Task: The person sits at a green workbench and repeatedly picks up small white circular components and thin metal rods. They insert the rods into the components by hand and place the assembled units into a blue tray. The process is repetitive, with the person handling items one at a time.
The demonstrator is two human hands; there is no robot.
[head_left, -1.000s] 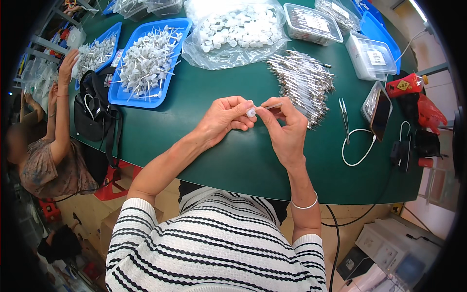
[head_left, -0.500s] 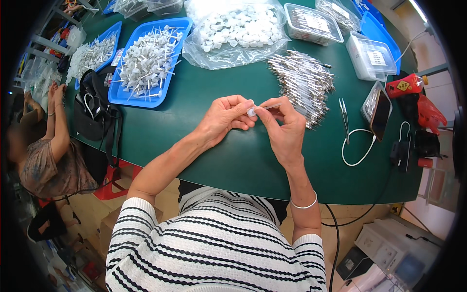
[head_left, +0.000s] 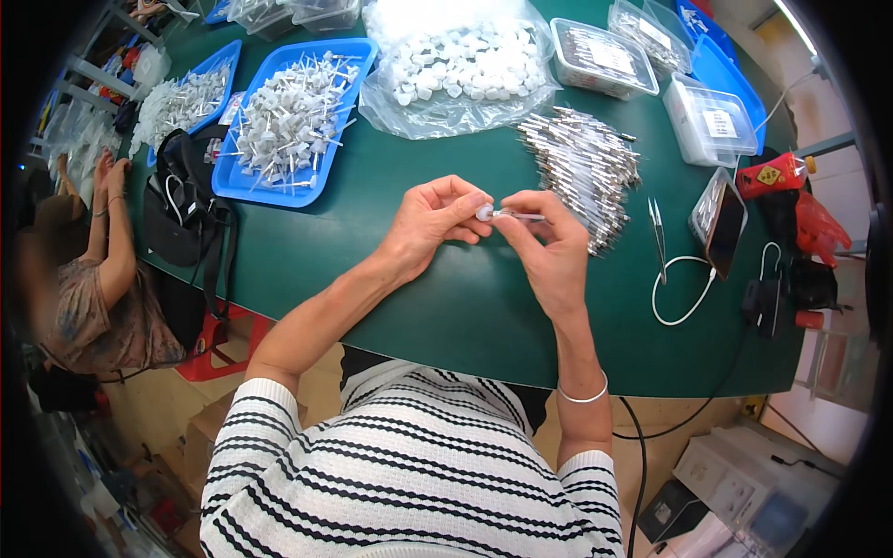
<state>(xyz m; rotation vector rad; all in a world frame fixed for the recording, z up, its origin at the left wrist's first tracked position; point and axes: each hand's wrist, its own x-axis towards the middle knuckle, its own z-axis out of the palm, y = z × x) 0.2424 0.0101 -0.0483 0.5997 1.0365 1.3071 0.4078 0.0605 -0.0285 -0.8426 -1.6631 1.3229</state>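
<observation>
Over the table's front middle, my left hand (head_left: 430, 225) pinches a small white plastic cap (head_left: 484, 213) between thumb and fingers. Facing it, my right hand (head_left: 551, 244) is closed on a thin metal-and-white rod (head_left: 526, 217), whose near end meets the cap; how deep it sits I cannot tell. Beyond my right hand lies a dense pile of similar thin rods (head_left: 586, 172). A clear plastic bag (head_left: 409, 121) at the back holds many loose white caps (head_left: 474, 65). To the left, a blue tray (head_left: 279, 197) is heaped with capped rods (head_left: 288, 121).
Tweezers (head_left: 658, 237), a white cable (head_left: 672, 323) and a phone (head_left: 726, 232) lie on the right. Lidded clear boxes (head_left: 605, 60) stand at the back. A black bag (head_left: 172, 228) sits on the left table edge, near another person (head_left: 93, 298). A red bottle (head_left: 772, 175) is far right.
My right fingers have shifted and opened slightly around the rod, so more of it shows beside the cap. Both hands stay in nearly the same place. The view has shifted slightly.
</observation>
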